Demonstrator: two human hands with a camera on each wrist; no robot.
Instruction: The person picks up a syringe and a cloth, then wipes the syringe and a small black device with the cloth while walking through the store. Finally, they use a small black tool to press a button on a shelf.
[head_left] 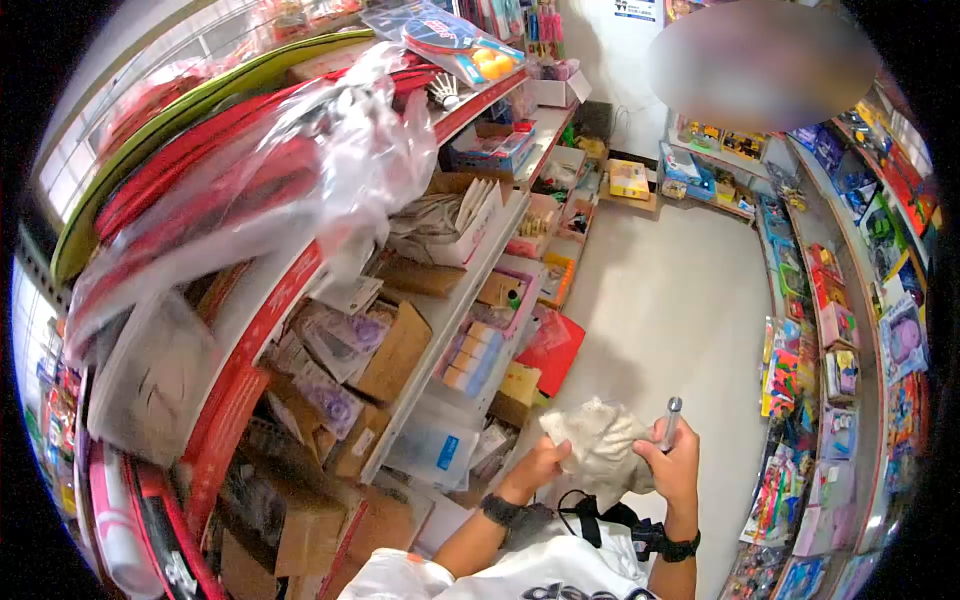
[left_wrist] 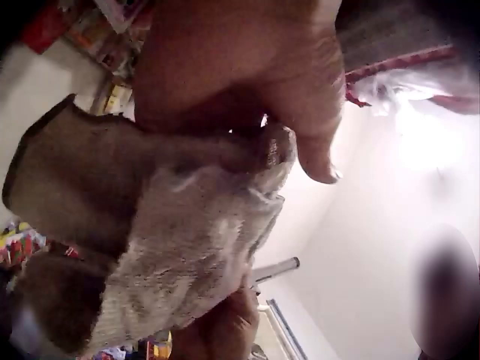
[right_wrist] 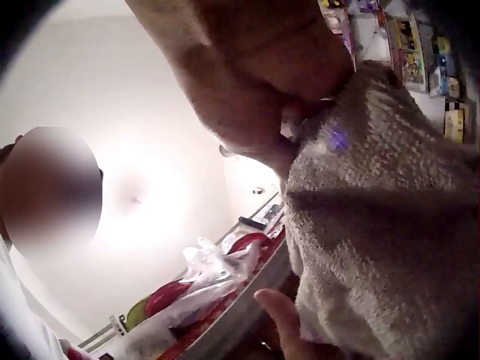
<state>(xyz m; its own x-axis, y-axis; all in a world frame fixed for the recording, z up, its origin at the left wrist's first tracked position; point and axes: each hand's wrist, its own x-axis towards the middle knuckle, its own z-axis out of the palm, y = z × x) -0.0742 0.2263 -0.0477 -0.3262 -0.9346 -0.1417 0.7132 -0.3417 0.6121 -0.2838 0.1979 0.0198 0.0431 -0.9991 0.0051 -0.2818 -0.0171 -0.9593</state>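
Observation:
A crumpled off-white cloth [head_left: 605, 440] is stretched between both hands in front of the person's body. The left hand [head_left: 542, 468] grips its left edge, thumb on top. The right hand [head_left: 672, 462] pinches its right edge and also holds a slim clear, grey-tipped object [head_left: 671, 420] that points upward. In the left wrist view, the cloth [left_wrist: 187, 247] hangs from the left hand [left_wrist: 240, 75], with the tube-like object [left_wrist: 276, 270] beyond it. The right wrist view shows the textured cloth [right_wrist: 367, 225] below the right hand [right_wrist: 255, 82].
Shelves with cardboard boxes [head_left: 395, 350] and packets run along the left. Plastic-wrapped red bags [head_left: 230, 190] lie on the upper left shelf. Racks of colourful packaged goods [head_left: 835, 320] line the right. Pale floor [head_left: 690, 290] stretches between them; a red folder-like item [head_left: 560, 352] juts out from the left.

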